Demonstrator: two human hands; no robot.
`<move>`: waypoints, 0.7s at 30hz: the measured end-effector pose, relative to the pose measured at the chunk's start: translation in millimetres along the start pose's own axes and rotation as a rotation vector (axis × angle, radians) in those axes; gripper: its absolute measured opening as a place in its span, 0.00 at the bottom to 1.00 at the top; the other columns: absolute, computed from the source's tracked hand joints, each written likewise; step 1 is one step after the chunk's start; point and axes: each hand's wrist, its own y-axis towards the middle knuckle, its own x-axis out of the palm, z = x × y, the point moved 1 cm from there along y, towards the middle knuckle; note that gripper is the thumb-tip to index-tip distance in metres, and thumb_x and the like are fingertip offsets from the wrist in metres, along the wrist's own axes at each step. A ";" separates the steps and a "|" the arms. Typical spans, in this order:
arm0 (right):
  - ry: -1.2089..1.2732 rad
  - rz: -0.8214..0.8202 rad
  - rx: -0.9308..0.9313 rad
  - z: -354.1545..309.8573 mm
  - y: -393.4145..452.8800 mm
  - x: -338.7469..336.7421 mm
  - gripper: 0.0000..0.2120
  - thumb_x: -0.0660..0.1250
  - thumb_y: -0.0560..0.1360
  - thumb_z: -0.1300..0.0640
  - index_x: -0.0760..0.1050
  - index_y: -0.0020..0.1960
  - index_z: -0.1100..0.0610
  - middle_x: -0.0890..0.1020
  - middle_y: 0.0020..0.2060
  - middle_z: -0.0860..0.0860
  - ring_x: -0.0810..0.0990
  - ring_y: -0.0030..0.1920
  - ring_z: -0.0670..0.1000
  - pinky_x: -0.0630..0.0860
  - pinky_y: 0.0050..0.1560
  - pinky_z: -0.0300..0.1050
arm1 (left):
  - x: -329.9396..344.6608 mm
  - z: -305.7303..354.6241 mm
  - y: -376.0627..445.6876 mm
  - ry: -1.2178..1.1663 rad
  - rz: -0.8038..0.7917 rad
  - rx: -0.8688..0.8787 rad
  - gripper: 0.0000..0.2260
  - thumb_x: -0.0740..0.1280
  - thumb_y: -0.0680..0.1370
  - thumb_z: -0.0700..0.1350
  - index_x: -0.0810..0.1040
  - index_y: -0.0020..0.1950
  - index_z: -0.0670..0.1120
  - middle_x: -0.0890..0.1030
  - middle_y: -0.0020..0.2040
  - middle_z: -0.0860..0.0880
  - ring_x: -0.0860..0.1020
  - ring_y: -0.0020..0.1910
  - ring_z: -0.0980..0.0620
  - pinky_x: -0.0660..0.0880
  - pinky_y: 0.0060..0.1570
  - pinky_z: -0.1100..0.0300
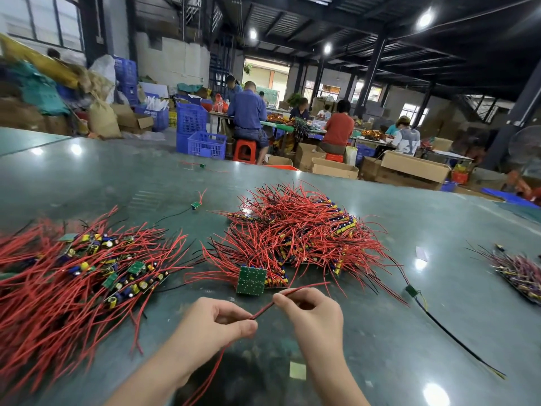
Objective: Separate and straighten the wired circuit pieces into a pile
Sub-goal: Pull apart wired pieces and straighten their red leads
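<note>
Red wire (265, 310) runs taut between both hands near the table's front edge, its long axis slanting from near-left up to far-right. Left hand (218, 325) pinches the lower stretch; right hand (311, 310) pinches higher, its free end poking far-right. Whether a board hangs on it I cannot tell. Straightened pile (73, 276) lies left, nearer the left hand; tangled heap (298, 232) lies beyond.

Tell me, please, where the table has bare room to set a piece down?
Bare table lies beyond the left pile, and between the middle pile and the right bundle. Between the two big piles it is crowded.
</note>
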 end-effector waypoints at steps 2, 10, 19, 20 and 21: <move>-0.008 0.007 0.002 -0.8 1.6 -3.5 0.05 0.77 0.64 0.61 0.83 0.32 0.55 0.83 0.30 0.50 0.75 0.30 0.40 0.70 0.33 0.30 | -2.2 0.3 0.1 -0.010 0.007 -0.007 0.03 0.75 0.70 0.39 0.85 0.36 0.47 0.85 0.37 0.46 0.83 0.43 0.47 0.75 0.51 0.57; 0.078 0.057 0.059 1.9 13.6 -21.3 0.05 0.77 0.65 0.59 0.84 0.32 0.53 0.84 0.31 0.47 0.77 0.31 0.37 0.70 0.33 0.25 | -5.4 1.0 1.1 -0.021 0.024 -0.015 0.01 0.75 0.70 0.39 0.84 0.40 0.44 0.85 0.37 0.46 0.84 0.41 0.52 0.76 0.48 0.65; 0.129 0.109 0.091 3.9 20.1 -32.3 0.04 0.76 0.67 0.58 0.84 0.34 0.52 0.84 0.32 0.44 0.79 0.33 0.35 0.71 0.39 0.35 | -10.2 -1.9 2.4 -0.016 0.022 -0.045 0.02 0.74 0.70 0.37 0.84 0.39 0.43 0.85 0.36 0.46 0.84 0.41 0.51 0.76 0.48 0.65; 0.141 0.104 0.106 4.8 21.6 -34.1 0.04 0.75 0.68 0.58 0.84 0.35 0.52 0.84 0.31 0.42 0.78 0.33 0.33 0.71 0.39 0.36 | -11.5 -2.3 3.2 -0.018 0.014 -0.052 0.02 0.74 0.70 0.38 0.84 0.39 0.43 0.85 0.36 0.45 0.84 0.40 0.52 0.75 0.45 0.66; 0.149 0.101 0.116 5.7 22.5 -35.1 0.03 0.75 0.69 0.58 0.84 0.36 0.52 0.84 0.30 0.41 0.78 0.33 0.32 0.70 0.39 0.36 | -12.5 -3.0 3.9 -0.024 0.000 -0.061 0.01 0.74 0.70 0.38 0.84 0.39 0.43 0.85 0.37 0.45 0.83 0.39 0.53 0.74 0.41 0.67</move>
